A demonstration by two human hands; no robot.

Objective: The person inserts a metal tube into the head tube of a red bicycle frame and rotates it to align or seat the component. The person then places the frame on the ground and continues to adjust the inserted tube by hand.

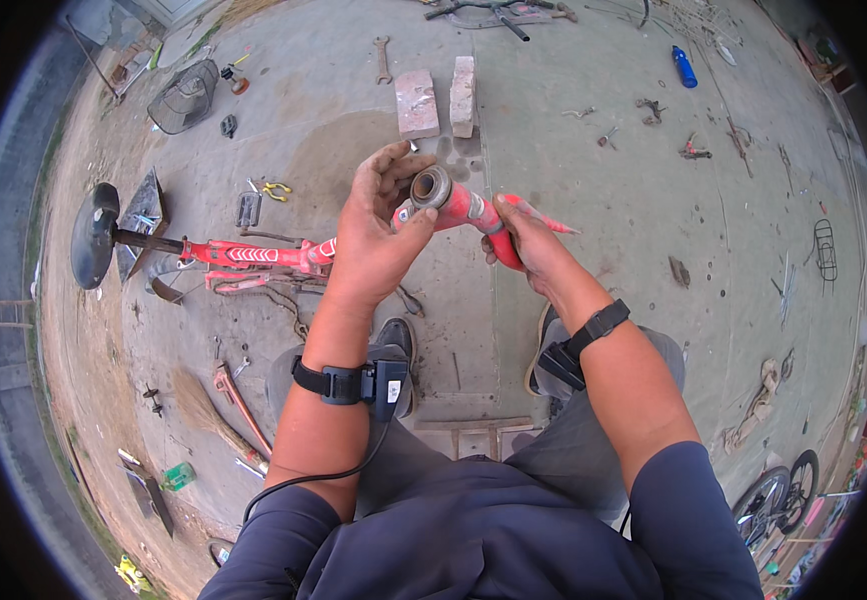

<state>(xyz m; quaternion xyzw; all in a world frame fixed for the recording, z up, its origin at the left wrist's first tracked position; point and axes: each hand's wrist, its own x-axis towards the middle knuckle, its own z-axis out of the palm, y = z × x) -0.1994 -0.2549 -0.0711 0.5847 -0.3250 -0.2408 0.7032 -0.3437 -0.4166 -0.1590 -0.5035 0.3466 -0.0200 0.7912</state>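
The red bicycle frame (253, 253) lies to the left, its black saddle (93, 236) at the far end. Its head tube (457, 208) points up in front of me, showing a round, grimy metal opening. My left hand (373, 232) curls around that open end, thumb on one side and fingers spread on the other. At the lower end of the tube, my right hand (529, 234) grips the red fork (507, 251). One fork blade shows below the hand, and another tapers off to the right. Whether the fork's steerer sits fully inside the tube cannot be told.
Two bricks (418, 105) and an open-end wrench (382, 60) lie ahead. Yellow-handled pliers (277, 191) and a pedal (249, 208) are left. A red pipe wrench (242, 405) lies by a straw broom (212, 412). Wheels (763, 499) stand lower right; a blue bottle (684, 67) lies upper right.
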